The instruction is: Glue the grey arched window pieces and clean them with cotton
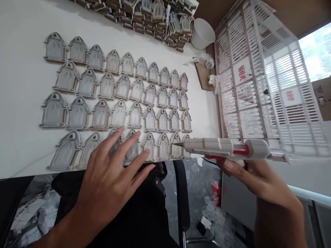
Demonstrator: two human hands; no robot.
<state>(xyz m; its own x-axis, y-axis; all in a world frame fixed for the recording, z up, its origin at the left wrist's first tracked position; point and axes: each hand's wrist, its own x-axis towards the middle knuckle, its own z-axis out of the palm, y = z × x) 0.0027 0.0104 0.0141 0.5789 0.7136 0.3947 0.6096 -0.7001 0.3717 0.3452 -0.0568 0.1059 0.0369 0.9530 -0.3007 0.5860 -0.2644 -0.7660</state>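
Observation:
My right hand (261,181) grips a white-and-red glue gun (212,146) at the right of the table. Its thin metal nozzle points left, over the right end of the nearest row of small arched, house-shaped frames (163,147). A clear stick sticks out behind the gun. My left hand (111,168) is open with its fingers spread above the same row, partly covering several frames; whether the fingertips touch them I cannot tell. Farther rows of the same grey frames with pale centres (99,115) lie face up on the white table (23,89).
Many similar pieces (152,24) are piled at the back edge beside a white cup (203,33). Crumpled plastic and a cardboard scrap (203,75) lie at the right. White slatted crates (243,79) stand beyond. Below are a chair's armrest (181,194) and a littered floor.

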